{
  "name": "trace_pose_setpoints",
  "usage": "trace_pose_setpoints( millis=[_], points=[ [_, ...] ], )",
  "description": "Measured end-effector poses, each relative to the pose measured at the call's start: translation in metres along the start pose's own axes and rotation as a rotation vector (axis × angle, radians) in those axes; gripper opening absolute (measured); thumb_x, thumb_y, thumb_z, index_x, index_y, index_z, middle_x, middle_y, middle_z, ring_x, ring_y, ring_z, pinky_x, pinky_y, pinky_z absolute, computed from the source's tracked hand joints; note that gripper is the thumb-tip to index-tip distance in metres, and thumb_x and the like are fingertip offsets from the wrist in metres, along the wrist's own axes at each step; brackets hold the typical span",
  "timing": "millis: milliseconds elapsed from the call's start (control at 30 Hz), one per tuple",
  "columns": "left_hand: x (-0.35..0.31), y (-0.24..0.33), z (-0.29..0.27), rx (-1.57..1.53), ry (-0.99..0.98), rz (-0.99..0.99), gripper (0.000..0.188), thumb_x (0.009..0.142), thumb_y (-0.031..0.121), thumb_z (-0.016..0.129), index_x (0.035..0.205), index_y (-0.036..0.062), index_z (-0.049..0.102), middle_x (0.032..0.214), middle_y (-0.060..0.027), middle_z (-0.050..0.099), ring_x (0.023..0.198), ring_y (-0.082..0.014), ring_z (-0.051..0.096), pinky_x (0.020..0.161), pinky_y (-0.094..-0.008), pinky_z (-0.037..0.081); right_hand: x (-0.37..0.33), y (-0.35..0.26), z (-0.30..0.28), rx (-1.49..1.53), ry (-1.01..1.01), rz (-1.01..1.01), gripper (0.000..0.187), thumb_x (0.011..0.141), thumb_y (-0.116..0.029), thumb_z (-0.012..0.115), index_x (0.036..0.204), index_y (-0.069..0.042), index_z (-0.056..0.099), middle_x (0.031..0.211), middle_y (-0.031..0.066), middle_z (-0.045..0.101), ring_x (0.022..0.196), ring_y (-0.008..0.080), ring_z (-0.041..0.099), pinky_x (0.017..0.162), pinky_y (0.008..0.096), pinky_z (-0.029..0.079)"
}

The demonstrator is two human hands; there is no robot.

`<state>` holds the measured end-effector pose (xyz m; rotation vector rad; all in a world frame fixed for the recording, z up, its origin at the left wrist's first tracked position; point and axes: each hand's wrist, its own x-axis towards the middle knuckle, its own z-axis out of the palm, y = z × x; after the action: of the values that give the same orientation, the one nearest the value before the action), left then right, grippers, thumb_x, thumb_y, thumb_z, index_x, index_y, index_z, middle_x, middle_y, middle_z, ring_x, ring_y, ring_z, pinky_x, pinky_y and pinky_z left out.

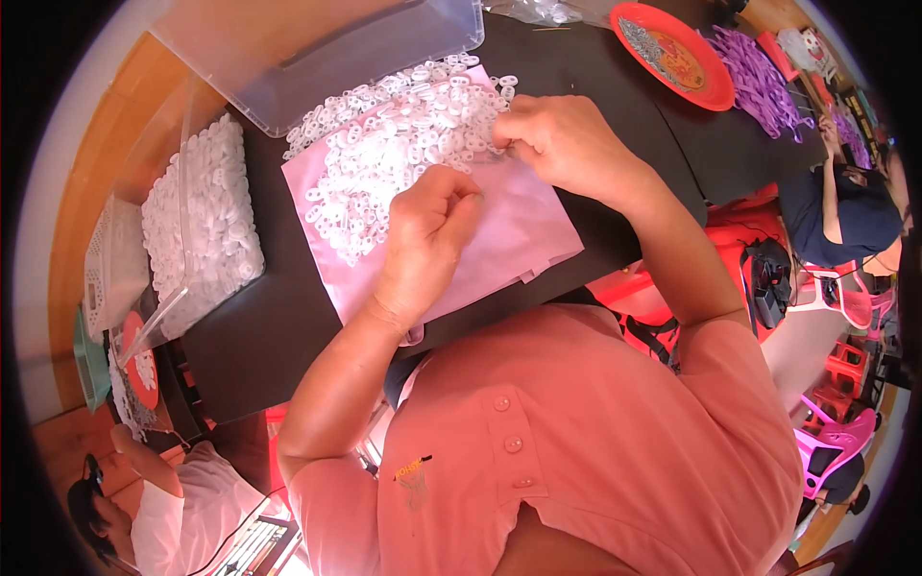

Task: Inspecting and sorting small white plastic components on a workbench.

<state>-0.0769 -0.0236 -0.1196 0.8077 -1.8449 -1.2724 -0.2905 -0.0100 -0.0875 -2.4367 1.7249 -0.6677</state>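
A heap of small white oval plastic pieces with holes (384, 144) is spread over a pink sheet (519, 216) on the dark table. My left hand (427, 230) is closed above the sheet, at the near side of the heap, thumb pressed against the curled fingers. Whatever it holds, if anything, cannot be made out. Farther right, my right hand (567, 144) is pinched at the heap's right edge, fingertips down among the white pieces. What sits between those fingertips is too small to name. The two hands are apart.
A clear plastic bin (279, 96) lies behind the heap. Another clear bin (178, 240) packed with white pieces stands left. At the back right are a red plate (715, 86) with small silvery parts and purple strips (759, 82). Co-workers sit at left (192, 509) and right (836, 211).
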Motion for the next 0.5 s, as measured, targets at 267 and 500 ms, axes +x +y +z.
trace_pose_setpoints(
  millis=[267,500],
  points=[
    [0.001,-0.003,0.005,0.054,0.034,-0.106,0.004,0.086,-0.001,0.059,0.082,-0.0013,0.059,0.066,-0.0084,0.058,0.057,-0.0124,0.051,0.054,-0.0296,0.044,0.000,-0.001,0.008,-0.075,-0.113,-0.004,0.014,0.076,-0.008,0.060,0.087,-0.010,0.068,0.084,0.0111,0.066,0.080,0.0321,0.065,0.066,0.0453,0.048],
    [-0.001,-0.005,0.014,0.432,0.166,0.223,0.004,0.079,0.000,0.063,0.079,0.0032,0.061,0.079,-0.0134,0.062,0.059,-0.0317,0.061,0.054,-0.0387,0.049,0.000,0.004,0.018,-0.107,-0.046,-0.026,0.012,0.078,-0.007,0.060,0.089,-0.009,0.065,0.084,0.0084,0.063,0.077,0.0325,0.062,0.064,0.0429,0.047]
  ],
)
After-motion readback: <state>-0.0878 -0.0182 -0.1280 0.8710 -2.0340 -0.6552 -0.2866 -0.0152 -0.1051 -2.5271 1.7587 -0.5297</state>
